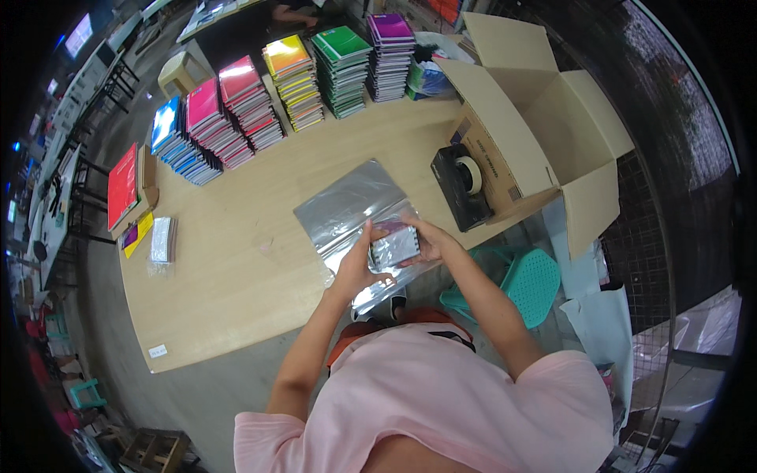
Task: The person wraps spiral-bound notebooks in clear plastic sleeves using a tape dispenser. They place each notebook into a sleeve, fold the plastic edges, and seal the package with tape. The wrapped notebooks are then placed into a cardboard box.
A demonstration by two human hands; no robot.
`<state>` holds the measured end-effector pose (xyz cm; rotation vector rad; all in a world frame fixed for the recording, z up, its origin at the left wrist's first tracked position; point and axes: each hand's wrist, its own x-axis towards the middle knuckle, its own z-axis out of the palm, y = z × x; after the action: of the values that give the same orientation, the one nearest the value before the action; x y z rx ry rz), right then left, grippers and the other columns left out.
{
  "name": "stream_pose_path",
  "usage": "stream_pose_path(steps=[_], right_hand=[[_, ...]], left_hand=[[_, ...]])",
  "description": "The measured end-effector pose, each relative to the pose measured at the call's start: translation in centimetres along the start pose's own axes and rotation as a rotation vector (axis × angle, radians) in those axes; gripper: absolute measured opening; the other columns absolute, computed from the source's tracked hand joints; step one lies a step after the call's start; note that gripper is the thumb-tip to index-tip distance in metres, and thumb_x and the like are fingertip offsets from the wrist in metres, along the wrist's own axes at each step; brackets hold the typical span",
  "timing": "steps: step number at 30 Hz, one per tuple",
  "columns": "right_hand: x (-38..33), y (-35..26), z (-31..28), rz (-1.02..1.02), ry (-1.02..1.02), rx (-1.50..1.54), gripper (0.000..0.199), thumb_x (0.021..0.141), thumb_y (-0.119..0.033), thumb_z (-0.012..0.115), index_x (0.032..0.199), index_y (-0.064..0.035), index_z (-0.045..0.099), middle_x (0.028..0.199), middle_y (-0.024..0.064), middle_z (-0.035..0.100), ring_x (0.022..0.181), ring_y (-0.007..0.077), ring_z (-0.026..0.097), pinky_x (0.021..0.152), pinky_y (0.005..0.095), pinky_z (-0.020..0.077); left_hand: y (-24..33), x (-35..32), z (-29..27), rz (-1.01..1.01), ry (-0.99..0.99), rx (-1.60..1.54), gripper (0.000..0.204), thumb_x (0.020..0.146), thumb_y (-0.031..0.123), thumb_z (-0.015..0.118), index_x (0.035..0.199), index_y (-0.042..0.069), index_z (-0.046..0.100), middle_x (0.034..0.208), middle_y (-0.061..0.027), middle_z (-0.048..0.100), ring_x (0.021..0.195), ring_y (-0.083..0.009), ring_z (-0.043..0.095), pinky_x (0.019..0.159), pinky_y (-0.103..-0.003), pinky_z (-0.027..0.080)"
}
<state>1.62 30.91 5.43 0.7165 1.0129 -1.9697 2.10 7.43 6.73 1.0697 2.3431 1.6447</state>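
Note:
Near the table's front edge, a small spiral-bound notebook (398, 246) with a pale, shiny cover is between my hands, its dark binding toward the right. My right hand (430, 239) grips the binding side, fingers curled round the edge. At the opposite side, my left hand (356, 264) holds the notebook's edge, its thumb and fingers spread along it. Whether more than one notebook is in the hold, I cannot tell. Beneath both hands lie large clear plastic bags (347, 206), flat and glossy, reaching over the front edge.
Tall stacks of blue (165, 126), pink (203, 102), yellow (285, 55), green (341, 45) and purple notebooks (390, 27) line the far side. A black tape dispenser (457, 189) stands beside an open cardboard box (505, 150). A small packet (162, 240) lies left; a green stool (530, 288) stands right.

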Motion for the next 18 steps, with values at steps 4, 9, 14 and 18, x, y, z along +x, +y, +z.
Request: stream_pose_path(steps=[4,9,14,18], right_hand=[[-1.3,2.6,-0.8,-0.344,0.17,-0.499,0.1,0.073,-0.039,0.077,0.145,-0.001,0.019,0.12,0.0232,0.057,0.106,0.0331,0.06,0.091,0.044,0.0482],[-20.9,-0.4,7.9,-0.69,0.201,-1.27,0.106,0.065,-0.026,0.08,0.145,0.0022,0.017,0.128,0.0254,0.052,0.112,0.0292,0.058,0.096,0.0401,0.0452],[-37.4,-4.1,4.4,-0.97,0.37,-0.863,0.089,0.069,-0.026,0.078,0.139,0.0009,0.029,0.129,0.0216,0.052,0.113,0.0297,0.058,0.095,0.0427,0.0464],[-40.8,-10.2,0.2,-1.459,0.828,-0.492,0.075,0.073,-0.027,0.076,0.133,-0.0003,0.039,0.13,0.0186,0.052,0.113,0.0299,0.057,0.094,0.0431,0.0471]], left_hand=[[-2.0,-2.0,-1.0,-0.16,0.027,0.49,0.132,0.042,0.038,0.091,0.148,0.009,0.018,0.142,-0.0208,0.035,0.13,-0.0404,0.034,0.104,-0.052,0.033],[-5.4,-2.8,0.2,-0.527,-0.212,0.854,0.128,0.042,0.042,0.092,0.146,0.011,0.022,0.144,-0.0227,0.027,0.135,-0.0383,0.027,0.108,-0.062,0.018],[-4.7,-0.9,1.4,-0.59,-0.299,0.85,0.137,0.038,0.042,0.093,0.147,0.012,0.016,0.149,-0.0277,0.016,0.139,-0.0439,0.016,0.108,-0.066,0.01],[-5.3,-0.4,1.1,-0.678,-0.394,0.849,0.147,0.034,0.041,0.093,0.149,0.012,0.008,0.151,-0.0286,0.01,0.14,-0.0466,0.011,0.107,-0.068,0.008]])
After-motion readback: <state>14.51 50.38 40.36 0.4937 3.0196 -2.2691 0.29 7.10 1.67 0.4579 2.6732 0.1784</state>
